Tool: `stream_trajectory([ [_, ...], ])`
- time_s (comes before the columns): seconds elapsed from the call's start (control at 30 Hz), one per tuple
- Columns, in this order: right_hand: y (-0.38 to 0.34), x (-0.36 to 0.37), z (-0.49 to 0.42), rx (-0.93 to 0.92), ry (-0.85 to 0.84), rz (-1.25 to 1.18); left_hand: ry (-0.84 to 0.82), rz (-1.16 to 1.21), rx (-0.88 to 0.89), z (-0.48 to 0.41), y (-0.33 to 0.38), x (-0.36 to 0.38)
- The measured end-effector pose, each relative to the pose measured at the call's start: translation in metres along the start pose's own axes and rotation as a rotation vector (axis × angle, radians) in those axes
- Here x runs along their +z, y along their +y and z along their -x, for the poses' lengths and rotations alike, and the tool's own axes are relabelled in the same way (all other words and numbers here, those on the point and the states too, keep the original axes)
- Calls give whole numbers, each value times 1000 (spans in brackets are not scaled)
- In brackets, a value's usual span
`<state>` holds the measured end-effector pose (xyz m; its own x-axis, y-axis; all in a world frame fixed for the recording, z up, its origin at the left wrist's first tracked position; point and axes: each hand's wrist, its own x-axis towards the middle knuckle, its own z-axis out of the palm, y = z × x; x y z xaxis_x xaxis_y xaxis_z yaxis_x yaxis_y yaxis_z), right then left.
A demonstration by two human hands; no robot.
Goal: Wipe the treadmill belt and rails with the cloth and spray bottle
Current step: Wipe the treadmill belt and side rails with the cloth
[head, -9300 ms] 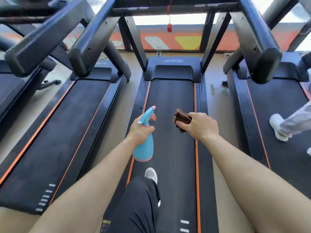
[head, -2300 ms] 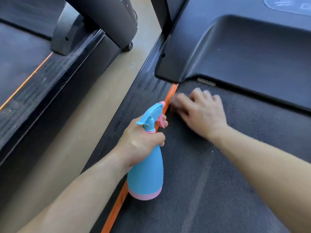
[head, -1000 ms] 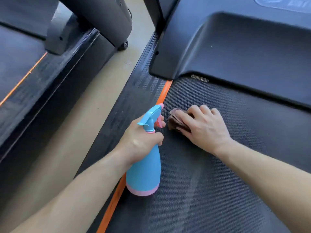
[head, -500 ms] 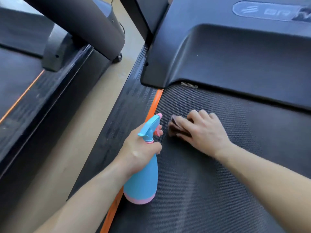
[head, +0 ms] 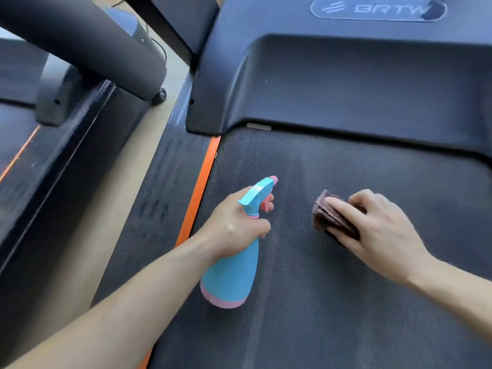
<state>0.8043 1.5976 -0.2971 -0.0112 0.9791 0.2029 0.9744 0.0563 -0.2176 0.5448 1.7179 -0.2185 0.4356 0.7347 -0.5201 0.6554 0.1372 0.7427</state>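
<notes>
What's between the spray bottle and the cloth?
Only bare belt, in the head view, between the bottle and the cloth.

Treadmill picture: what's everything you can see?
treadmill belt: one, dark grey, middle and right
orange strip: one, orange, along belt's left edge
side rail: one, black, left of the strip
motor cover: one, black, across the top
floor: one strip, tan, left of the rail
neighbouring treadmill: one, black, far left
spray bottle: one, blue and pink, over belt's left side
cloth: one, brown, on the belt
left hand: one, grips the spray bottle
right hand: one, holds the cloth on the belt
</notes>
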Motion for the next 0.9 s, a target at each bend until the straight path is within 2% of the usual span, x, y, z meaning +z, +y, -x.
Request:
stream_trajectory([
  [0.07,12,-1,21,166,56,25,-40,-30,-1,-5,13,12],
  [0.13,12,7,37,235,48,66,-57,-32,4,-10,24,20],
  [0.27,5,14,47,212,33,146,-78,-25,-2,-18,35,35],
  [0.5,6,11,41,204,70,126,-61,-105,-78,-13,30,51],
  [0.57,12,11,20,213,81,143,-57,-110,-95,-11,19,47],
  [0.7,31,17,-71,435,106,147,-14,-52,-94,-2,4,28],
  [0.77,26,25,-108,480,73,179,24,-4,-75,-1,-2,17],
  [0.83,4,32,-111,420,84,199,67,48,-79,-3,-4,8],
  [0.9,-28,38,-77,203,70,179,86,72,-96,-8,-5,2],
])
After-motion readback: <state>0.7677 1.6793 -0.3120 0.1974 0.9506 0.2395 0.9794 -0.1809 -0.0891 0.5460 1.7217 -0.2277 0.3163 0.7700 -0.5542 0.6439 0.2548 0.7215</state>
